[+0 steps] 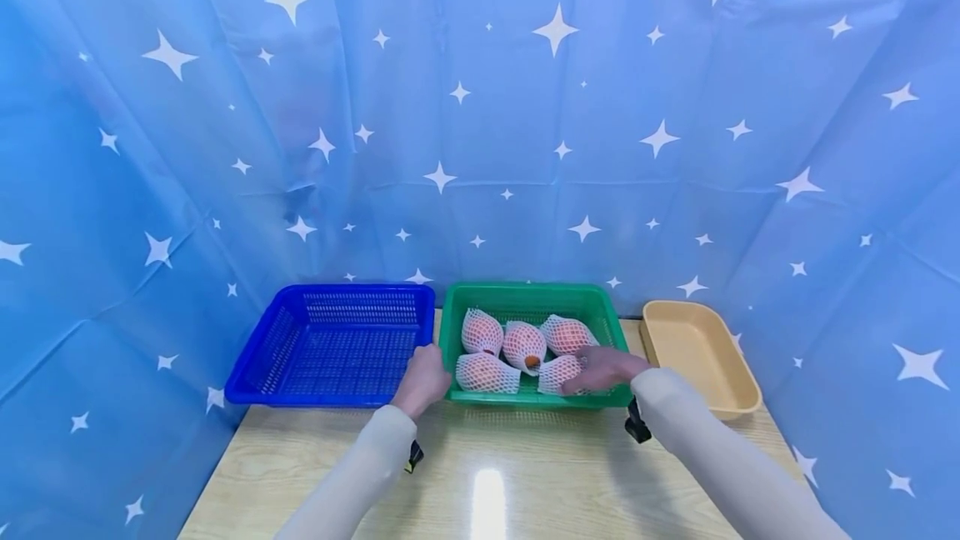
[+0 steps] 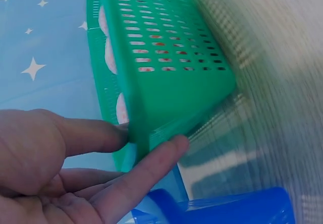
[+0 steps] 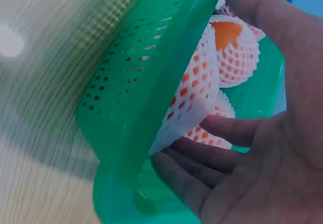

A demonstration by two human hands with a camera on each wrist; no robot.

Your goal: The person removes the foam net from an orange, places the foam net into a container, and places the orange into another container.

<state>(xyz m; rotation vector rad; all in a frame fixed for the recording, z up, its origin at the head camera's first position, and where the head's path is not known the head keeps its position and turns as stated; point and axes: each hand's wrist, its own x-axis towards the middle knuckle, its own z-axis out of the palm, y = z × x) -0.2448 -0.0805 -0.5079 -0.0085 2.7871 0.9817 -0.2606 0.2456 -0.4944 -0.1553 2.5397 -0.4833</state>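
Observation:
A green basket (image 1: 536, 400) stands at the middle of the table. It holds several round orange-red fruits (image 1: 525, 344) in white foam net sleeves. My left hand (image 1: 424, 377) pinches the basket's front left rim; the left wrist view shows the rim between thumb and forefinger. Over the front right fruit (image 1: 557, 375) is my right hand (image 1: 600, 367). In the right wrist view its fingertips meet one end of that fruit's net, while the thumb lies apart from them near the front rim. The fingers are spread and only slightly bent.
To the left a blue basket (image 1: 352, 357) stands close beside the green one. A shallow beige tray (image 1: 697, 348) sits on the right. Wooden table (image 1: 540, 473) lies in front, with a blue star-printed curtain (image 1: 480, 123) behind and at both sides.

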